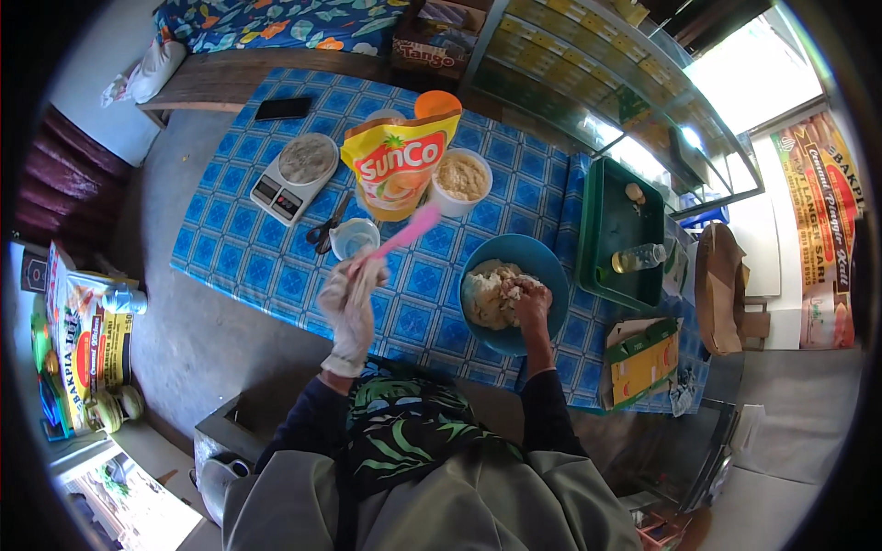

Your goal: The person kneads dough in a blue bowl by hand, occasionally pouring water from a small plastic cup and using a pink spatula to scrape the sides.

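Observation:
My left hand (pixel 350 298), in a whitish glove, is raised over the near edge of the table. It is closed around the handle of a pink spatula (pixel 406 233), whose wider end points up and right and looks blurred. My right hand (pixel 533 301), without a glove, reaches into a blue-green bowl (pixel 543 252). Its fingers are curled into pale, crumbly dough (pixel 490 297) and partly hidden by it. Just beyond the spatula stand a yellow and red cooking oil pouch (pixel 397 165), a white tub of light brown crumbs (pixel 460 177) and a small clear cup (pixel 354 240).
A kitchen scale (pixel 286 191) with a clear bag of whitish stuff, black scissors (pixel 328 228) and a phone (pixel 283 108) lie left on the blue checked tablecloth (pixel 241 260). To the right are a green tray (pixel 609 188), an oil bottle (pixel 638 258) and a cardboard box (pixel 644 365).

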### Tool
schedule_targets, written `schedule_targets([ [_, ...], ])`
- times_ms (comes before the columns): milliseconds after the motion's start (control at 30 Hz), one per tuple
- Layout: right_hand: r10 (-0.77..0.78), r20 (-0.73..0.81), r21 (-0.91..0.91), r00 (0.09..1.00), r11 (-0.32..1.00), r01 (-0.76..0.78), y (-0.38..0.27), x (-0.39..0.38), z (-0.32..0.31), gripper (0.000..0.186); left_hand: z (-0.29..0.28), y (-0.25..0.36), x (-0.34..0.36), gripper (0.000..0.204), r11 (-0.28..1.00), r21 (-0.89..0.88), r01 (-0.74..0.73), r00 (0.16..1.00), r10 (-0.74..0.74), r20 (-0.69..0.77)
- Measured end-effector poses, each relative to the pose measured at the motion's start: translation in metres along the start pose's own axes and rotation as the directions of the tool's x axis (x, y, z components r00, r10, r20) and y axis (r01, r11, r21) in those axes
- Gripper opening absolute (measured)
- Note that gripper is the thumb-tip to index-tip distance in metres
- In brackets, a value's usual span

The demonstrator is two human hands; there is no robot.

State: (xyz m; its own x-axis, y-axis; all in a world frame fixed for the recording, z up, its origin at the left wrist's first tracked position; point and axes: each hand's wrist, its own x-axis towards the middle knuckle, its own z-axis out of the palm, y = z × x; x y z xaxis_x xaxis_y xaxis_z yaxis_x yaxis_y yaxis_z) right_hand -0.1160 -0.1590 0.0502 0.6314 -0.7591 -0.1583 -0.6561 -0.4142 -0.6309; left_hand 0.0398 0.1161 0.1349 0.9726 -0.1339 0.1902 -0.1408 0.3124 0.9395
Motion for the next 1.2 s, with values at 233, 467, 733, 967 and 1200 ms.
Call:
schedule_targets([
  [233, 0.050, 0.016, 0.212, 0.999, 0.976, -0.052, 0.003, -0.002, 0.008, 0.037, 0.105, -0.075, 0.042, 0.013, 0.450, -0.705, 0.549, 0.795, -0.541, 0.273],
  [467, 0.025, -0.057, 0.060, 0.998, 0.998, -0.022, 0.032, 0.001, 0.026, 0.028, 0.131, -0.129, 0.069, 0.010, 0.185, -0.866, 0.465, 0.704, -0.670, 0.235],
  [733, 0.017, -0.032, 0.025, 0.999, 1.000, -0.016, 0.013, -0.003, 0.017, 0.028, 0.114, -0.118, 0.044, 0.023, 0.491, -0.566, 0.662, 0.697, -0.682, 0.223],
  [967, 0.006, 0.021, 0.044, 1.000, 0.999, -0.007, -0.008, -0.021, -0.003, 0.025, -0.029, -0.095, -0.048, 0.063, 0.836, 0.500, 0.228, 0.968, -0.252, -0.021],
  [1200, 0.054, 0.123, 0.111, 0.991, 0.992, -0.067, -0.017, -0.019, -0.005, 0.026, -0.051, -0.130, 0.009, 0.122, 0.667, 0.724, -0.173, 0.981, 0.184, 0.064],
])
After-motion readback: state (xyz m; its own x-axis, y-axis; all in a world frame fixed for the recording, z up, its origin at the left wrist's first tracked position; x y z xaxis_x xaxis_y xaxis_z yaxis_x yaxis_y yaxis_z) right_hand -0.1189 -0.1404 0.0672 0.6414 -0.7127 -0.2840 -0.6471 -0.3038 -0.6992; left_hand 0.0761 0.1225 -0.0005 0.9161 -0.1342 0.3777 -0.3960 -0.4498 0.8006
